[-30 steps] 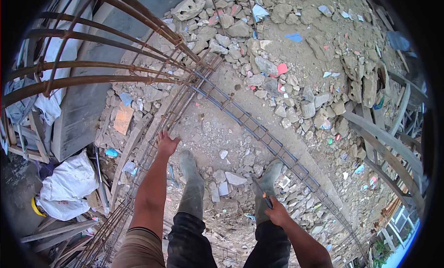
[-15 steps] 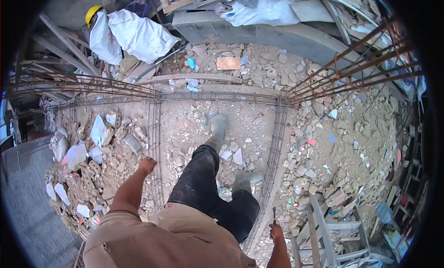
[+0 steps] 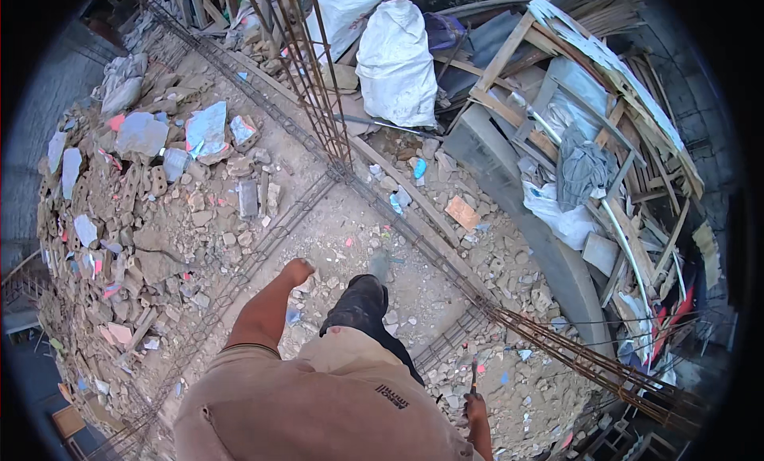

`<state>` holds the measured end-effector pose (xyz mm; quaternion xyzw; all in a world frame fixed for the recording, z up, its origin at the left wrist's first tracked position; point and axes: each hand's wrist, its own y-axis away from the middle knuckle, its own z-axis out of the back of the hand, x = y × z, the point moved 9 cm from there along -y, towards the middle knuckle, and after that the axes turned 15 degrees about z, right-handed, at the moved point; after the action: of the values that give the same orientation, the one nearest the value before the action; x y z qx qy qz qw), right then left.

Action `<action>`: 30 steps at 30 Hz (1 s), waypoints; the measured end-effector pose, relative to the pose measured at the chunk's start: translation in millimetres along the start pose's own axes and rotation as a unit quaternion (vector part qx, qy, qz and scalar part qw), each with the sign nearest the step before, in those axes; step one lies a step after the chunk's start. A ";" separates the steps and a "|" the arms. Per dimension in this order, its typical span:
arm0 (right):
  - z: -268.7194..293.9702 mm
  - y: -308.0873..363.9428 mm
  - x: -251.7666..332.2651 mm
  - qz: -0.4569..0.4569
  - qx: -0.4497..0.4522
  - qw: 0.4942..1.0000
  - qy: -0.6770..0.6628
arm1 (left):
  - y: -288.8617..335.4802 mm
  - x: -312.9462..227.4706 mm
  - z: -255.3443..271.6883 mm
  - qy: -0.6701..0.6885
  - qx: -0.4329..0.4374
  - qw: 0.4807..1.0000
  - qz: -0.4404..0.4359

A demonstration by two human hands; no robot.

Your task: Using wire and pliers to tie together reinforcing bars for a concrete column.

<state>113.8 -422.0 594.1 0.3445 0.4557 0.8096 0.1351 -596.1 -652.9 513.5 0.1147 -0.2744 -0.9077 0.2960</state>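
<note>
My left hand (image 3: 299, 271) hangs out in front of my body, fingers curled, over the rubble-strewn ground beside a rebar cage lying flat (image 3: 274, 234). No object shows in it. Low on the right, my right hand (image 3: 476, 407) is closed round a short, slim, dark tool (image 3: 474, 373) that points up and away from me; its kind is too small to make out. Between my hands, one leg in dark trousers (image 3: 356, 306) reaches forward, with a dusty boot (image 3: 379, 263) on the ground. My other foot is hidden.
Upright rebar (image 3: 306, 79) rises ahead, and more rebar (image 3: 573, 349) juts out at right. Broken masonry (image 3: 167, 254) is heaped on the left. White sacks (image 3: 398, 67) stand at the far side. A curved concrete wall (image 3: 525, 230) borders piled timber (image 3: 637, 158).
My view has turned to the left, so the sacks and wall have shifted rightward. My left hand is farther forward and right in the picture. The tool stays in my right hand.
</note>
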 end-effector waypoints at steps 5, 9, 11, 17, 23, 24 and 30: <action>2.6 15.7 215.7 0.146 -0.031 0.988 0.034 | -82.6 -19.6 159.3 0.532 -0.080 0.823 0.180; 3.0 -9.1 320.3 0.282 0.022 0.958 0.052 | -59.3 4.5 195.6 0.590 -0.133 0.767 0.214; -28.7 -11.4 381.0 0.233 0.099 0.955 0.154 | -27.8 30.0 166.5 0.600 -0.126 0.746 0.261; -93.1 -114.6 419.3 0.229 0.245 0.899 0.281 | 157.2 100.8 -24.6 0.576 -0.146 0.610 0.525; -67.5 -259.2 422.6 0.244 0.357 0.693 0.577 | 314.5 -15.9 -119.9 0.728 -0.207 0.248 0.605; -91.1 -237.9 443.9 0.226 0.372 0.678 0.592 | 358.1 -50.8 -160.1 0.714 -0.193 0.233 0.631; -94.4 -240.0 519.9 0.178 0.328 0.733 0.569 | 359.5 -263.4 -245.7 0.768 -0.027 0.163 0.619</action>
<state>-350.8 -74.2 587.9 -0.0825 0.6154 0.6639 -0.4169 -124.2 -842.8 526.8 0.5381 0.1364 0.1161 0.8237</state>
